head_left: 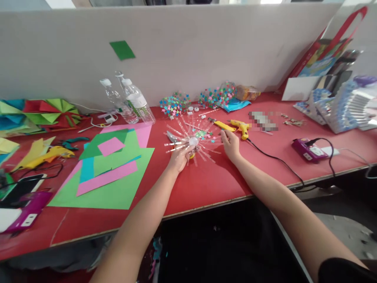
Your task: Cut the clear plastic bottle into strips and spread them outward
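Observation:
A clear plastic bottle top cut into many thin strips is spread like a starburst over the red table, its white hub in the middle. My left hand grips it at the hub's lower left side. To the right of the strips, my right hand has its fingers pressed together; what they pinch, if anything, is too small to make out. Small star sequins show among and beyond the strips. Partly hidden under them on the left is a grey curved blade-like piece. A yellow box cutter lies just beyond my right hand.
A yellow glue gun with a black cord lies right of my right hand. Behind stand star-covered bottles and clear bottles. Coloured paper sheets cover the left; a purple power socket sits right, near the table edge.

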Demonstrator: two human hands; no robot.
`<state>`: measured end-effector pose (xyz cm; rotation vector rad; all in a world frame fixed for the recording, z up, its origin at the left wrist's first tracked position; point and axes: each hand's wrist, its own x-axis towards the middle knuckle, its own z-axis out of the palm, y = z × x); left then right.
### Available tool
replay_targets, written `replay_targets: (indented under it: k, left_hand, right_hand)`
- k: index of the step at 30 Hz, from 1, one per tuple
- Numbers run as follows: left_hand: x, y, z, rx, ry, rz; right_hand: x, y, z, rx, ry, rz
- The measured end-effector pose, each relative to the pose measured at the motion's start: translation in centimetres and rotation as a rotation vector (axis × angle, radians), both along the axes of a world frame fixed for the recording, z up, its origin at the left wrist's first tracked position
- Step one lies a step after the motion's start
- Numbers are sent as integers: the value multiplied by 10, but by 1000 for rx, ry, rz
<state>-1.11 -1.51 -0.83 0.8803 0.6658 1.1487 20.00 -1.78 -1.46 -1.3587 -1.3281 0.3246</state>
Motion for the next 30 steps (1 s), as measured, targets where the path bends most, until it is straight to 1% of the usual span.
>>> replay_targets:
  k: [6,12,18,26,30]
  left_hand:
    - [4,-1,4,21,-54,-6]
    - [1,-1,6,51,-68,22]
    - [0,-3,12,24,-114,51]
    - [-1,-6,9,-44,-147,-20]
    - [1,-8,8,-86,-181,-41]
  right_hand:
    - [10,7,-9,-16,28,-31]
    - [10,11,-15,-61,19,7]
    - [6,7,-11,-80,7,37]
    - [1,-5,-5,-143,-27,60]
    - [3,-10,-3,-175,-47,82]
